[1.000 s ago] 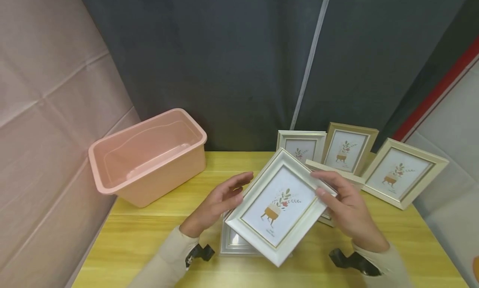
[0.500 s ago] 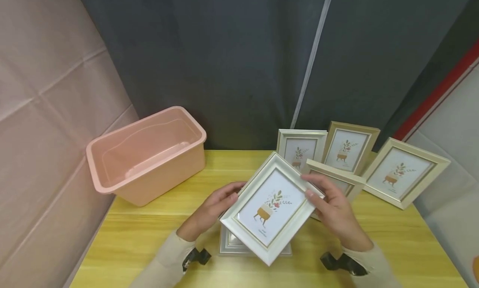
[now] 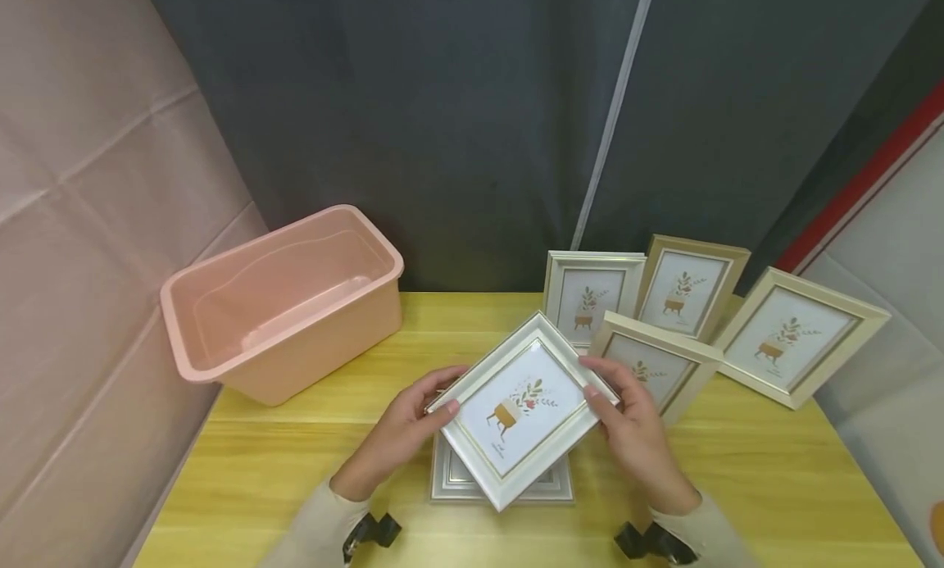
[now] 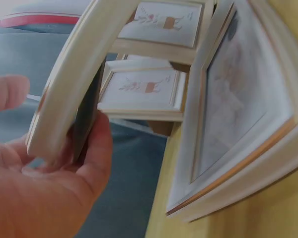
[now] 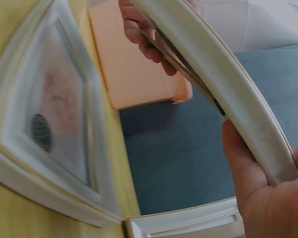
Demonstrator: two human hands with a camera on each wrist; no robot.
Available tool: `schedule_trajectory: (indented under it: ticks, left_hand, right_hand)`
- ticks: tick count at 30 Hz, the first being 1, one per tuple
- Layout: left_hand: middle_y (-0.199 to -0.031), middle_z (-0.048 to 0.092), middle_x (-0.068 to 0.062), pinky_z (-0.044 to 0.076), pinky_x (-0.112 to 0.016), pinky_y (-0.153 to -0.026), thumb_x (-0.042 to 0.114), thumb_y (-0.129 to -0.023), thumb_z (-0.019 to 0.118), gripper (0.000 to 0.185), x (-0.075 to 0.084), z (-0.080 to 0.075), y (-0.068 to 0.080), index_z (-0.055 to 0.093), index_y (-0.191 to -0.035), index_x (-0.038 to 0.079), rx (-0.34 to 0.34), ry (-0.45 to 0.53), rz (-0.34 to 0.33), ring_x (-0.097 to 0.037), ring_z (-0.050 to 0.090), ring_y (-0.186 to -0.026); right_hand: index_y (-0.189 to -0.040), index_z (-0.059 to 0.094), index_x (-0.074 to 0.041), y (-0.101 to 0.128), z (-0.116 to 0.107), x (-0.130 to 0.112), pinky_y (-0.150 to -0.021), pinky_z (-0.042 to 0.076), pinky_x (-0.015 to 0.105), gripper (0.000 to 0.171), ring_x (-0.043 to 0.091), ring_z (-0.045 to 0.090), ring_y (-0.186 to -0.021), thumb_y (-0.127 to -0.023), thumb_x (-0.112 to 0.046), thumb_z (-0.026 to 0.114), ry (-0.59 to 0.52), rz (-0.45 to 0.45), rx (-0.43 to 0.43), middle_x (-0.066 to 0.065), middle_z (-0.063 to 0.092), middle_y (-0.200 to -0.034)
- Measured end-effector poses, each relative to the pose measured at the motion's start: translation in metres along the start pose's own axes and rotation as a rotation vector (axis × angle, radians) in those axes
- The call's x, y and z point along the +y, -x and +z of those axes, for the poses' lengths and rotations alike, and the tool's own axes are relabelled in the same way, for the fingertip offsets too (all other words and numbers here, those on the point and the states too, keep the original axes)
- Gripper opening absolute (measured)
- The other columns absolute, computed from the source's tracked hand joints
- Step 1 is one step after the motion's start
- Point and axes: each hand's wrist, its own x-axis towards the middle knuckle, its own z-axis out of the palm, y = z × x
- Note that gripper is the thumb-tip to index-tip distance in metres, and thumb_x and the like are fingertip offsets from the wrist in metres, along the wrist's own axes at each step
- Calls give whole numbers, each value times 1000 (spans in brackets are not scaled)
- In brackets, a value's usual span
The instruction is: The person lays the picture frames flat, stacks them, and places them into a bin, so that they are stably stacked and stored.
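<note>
Between both hands: white rectangular picture frame with gold inner trim (image 3: 519,408), above a flat grey frame (image 3: 457,482). Left hand (image 3: 401,433) and right hand (image 3: 634,433) clasp opposite edges. Likely light, rigid, glazing breakable; hold by moulding.

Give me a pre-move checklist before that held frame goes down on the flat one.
1. Two-handed hold: left hand and right hand each grip an edge of the held frame. Ok.
2. Frame off the table: wrist views show it lifted above the flat frame. Ok.
3. Alignment: held frame sits turned to a diamond over the flat frame. Not ok.
4. Standing frames apart from the hands. Ok.
5. Bin apart from the frames, empty. Ok.
6. Stand on the held frame's back folded: cannot tell.
</note>
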Motion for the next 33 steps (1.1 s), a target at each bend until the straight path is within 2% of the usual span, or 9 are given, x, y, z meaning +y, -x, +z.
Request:
schedule_trajectory:
  ticks: [4, 9, 13, 16, 20, 24, 27, 32, 33]
  left_hand:
    - [-154, 46, -27, 63, -30, -93, 12, -106, 61, 62, -6, 9, 11, 36, -162, 5, 31, 47, 3, -25, 66, -120]
    - [-153, 44, -30, 61, -30, -98, 0, -98, 69, 79, -14, 22, 22, 29, -165, 10, 103, 103, 26, -27, 63, -127]
    - [-146, 46, -33, 64, -33, -93, -9, -90, 73, 93, -18, 31, 29, 24, -167, 9, 154, 124, 67, -24, 69, -117]
    - [-143, 50, -32, 65, -34, -91, -7, -88, 76, 98, -20, 39, 34, 24, -168, 14, 168, 116, 56, -20, 71, -112]
    - [-141, 55, -32, 65, -37, -90, -4, -88, 79, 99, -21, 45, 37, 25, -167, 21, 168, 115, 14, -25, 72, -112]
    - [-141, 55, -33, 65, -38, -90, -7, -88, 77, 96, -22, 45, 39, 28, -166, 22, 196, 131, 0, -29, 72, -114]
    - [-149, 49, -29, 64, -38, -93, -8, -89, 75, 94, -22, 42, 39, 29, -166, 20, 209, 135, 8, -27, 71, -118]
    - [-155, 41, -22, 63, -34, -97, -4, -89, 78, 92, -22, 35, 41, 33, -165, 20, 240, 62, 31, -23, 66, -121]
    - [-155, 42, -22, 62, -32, -97, -3, -89, 78, 91, -22, 33, 41, 34, -165, 21, 245, 44, 36, -23, 65, -120]
  right_hand:
    - [-145, 51, 4, 6, 4, 6, -66, 65, 29, 37, 13, 71, -88, -107, 3, 51, -1, 39, 46, 0, 58, -131]
    - [-147, 49, 5, 11, 8, 13, -74, 66, 30, 40, 13, 72, -96, -107, 6, 48, -38, 46, 90, 1, 54, -137]
    - [-147, 48, 5, 14, 13, 17, -67, 63, 23, 40, 11, 70, -89, -107, 6, 47, -57, 67, 135, 1, 55, -134]
    - [-148, 47, 4, 16, 16, 18, -64, 59, 19, 40, 10, 68, -89, -108, 5, 46, -76, 97, 173, 1, 54, -136]
    - [-150, 45, 2, 18, 20, 19, -70, 62, 20, 41, 10, 68, -99, -108, 4, 45, -119, 133, 205, 2, 51, -140]
    - [-150, 44, 2, 21, 22, 21, -80, 66, 29, 42, 12, 71, -105, -109, 4, 46, -168, 127, 195, 5, 50, -144]
    - [-147, 49, 3, 23, 20, 23, -82, 66, 35, 42, 15, 72, -107, -106, 8, 50, -167, 84, 183, 7, 51, -145]
    - [-147, 54, 5, 27, 15, 27, -82, 65, 33, 52, 10, 71, -109, -96, 17, 56, -97, 2, 134, 0, 56, -145]
    - [-148, 54, 5, 28, 13, 28, -77, 65, 27, 55, 5, 71, -99, -94, 19, 57, -79, -9, 117, -4, 57, -146]
